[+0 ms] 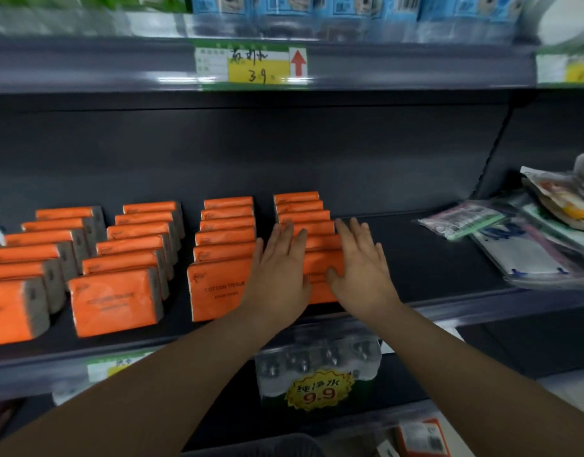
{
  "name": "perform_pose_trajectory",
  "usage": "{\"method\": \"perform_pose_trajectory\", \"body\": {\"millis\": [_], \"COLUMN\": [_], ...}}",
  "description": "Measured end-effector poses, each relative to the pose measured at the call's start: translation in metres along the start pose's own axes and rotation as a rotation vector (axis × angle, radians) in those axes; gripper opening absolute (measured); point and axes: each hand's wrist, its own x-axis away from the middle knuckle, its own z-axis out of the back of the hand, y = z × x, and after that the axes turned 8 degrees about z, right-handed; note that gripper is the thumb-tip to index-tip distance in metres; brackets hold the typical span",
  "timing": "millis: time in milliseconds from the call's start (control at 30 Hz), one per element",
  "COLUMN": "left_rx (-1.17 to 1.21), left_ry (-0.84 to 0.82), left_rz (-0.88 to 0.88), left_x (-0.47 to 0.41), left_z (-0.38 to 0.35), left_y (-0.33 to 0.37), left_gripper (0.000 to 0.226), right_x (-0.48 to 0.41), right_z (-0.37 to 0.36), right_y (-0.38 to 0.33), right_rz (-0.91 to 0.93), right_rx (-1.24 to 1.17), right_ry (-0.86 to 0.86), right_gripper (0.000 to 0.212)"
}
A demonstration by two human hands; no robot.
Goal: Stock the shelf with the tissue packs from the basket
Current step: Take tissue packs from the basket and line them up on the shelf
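Note:
Orange tissue packs stand upright in several front-to-back rows on a dark shelf [416, 258]. The rightmost row [303, 209] has my hands on it. My left hand [277, 272] lies flat with spread fingers against the left side and front of that row. My right hand [363, 268] rests flat on its right side, thumb on the front pack [320, 275]. Neither hand grips a pack. To the left stands a row fronted by a pack printed COTTON TISSUE [218, 291]. A dark basket rim [251, 446] shows at the bottom edge.
Flat plastic-wrapped goods [521, 245] lie piled on the shelf's right end. Blue packs [317, 8] fill the shelf above, with a price tag [251, 65] on its rail. A shrink-wrapped bottle pack [317, 364] with a 9.9 sticker sits on the shelf below.

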Motion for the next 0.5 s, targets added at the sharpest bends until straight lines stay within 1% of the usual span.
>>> {"method": "perform_pose_trajectory", "body": {"millis": [133,233,400,500], "left_rx": [-0.072,-0.119,-0.160,-0.213], "left_ry": [0.007,-0.007,-0.055,-0.081], "left_rz": [0.010,-0.002,0.002,0.012], "left_x": [0.018,0.035,0.071,0.097], "left_z": [0.009,0.015,0.020,0.018], "left_y": [-0.006,-0.011,-0.020,-0.027], "left_gripper": [0.072,0.074,0.075,0.073], "right_x": [0.016,0.030,0.066,0.092], "right_z": [-0.006,-0.012,-0.027,-0.037], "right_y": [-0.017,-0.027,-0.042,-0.048], "right_rz": [0.044,0.065,0.059,0.067], "right_rx": [0.100,0.154,0.179,0.224], "right_ry": [-0.036,-0.079,-0.130,-0.193], "right_gripper": [0.076,0.078,0.080,0.080]}}
